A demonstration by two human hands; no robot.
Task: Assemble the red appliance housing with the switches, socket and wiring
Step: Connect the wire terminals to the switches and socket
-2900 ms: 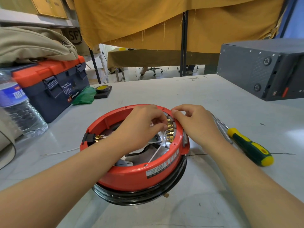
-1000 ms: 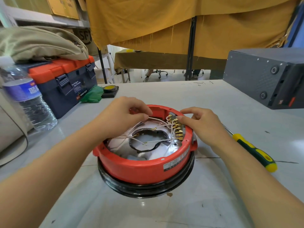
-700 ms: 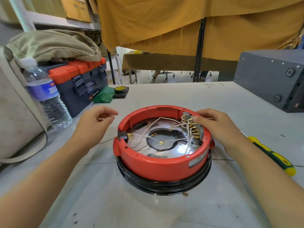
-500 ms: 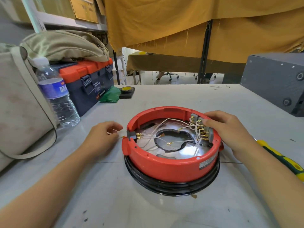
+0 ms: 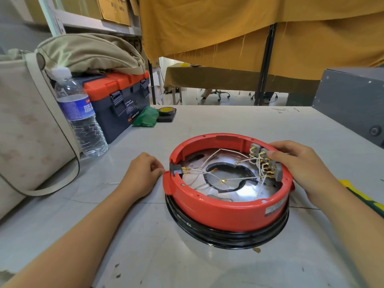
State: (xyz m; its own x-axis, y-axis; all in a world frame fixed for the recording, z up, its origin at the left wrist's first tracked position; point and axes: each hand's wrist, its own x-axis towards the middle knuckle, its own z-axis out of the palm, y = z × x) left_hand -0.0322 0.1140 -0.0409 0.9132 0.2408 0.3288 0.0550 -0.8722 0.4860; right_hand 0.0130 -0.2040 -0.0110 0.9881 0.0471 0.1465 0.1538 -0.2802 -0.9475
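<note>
Resting upside down on the grey table (image 5: 228,119), the red housing (image 5: 224,208) sits open side up on its black base ring (image 5: 226,239), between the two hands. Right hand (image 5: 301,163) lies over the right rim, thumb and fingers curled onto the grey switch block (image 5: 277,173) — gripping it against the inner wall. Left hand (image 5: 143,173) rests on the table just outside the left rim, fingers loosely curled; whether they pinch anything I cannot tell (a thin pale strand lies on the table beside it).

Key relation: the black socket (image 5: 175,171) is seated in a notch on the left rim, directly beside the left fingertips, so the left hand is much the nearer one. Its brass terminals point inward, toward the centre, with white wires (image 5: 207,173) running across the metal plate to the switch block. The switch row runs along the right wall.

Hidden or unclear — which wire ends on which terminal under the right thumb; the socket's outer face; the label (image 5: 274,209) text. A yellow-green tool handle (image 5: 361,197) is cut off by the right forearm.
</note>
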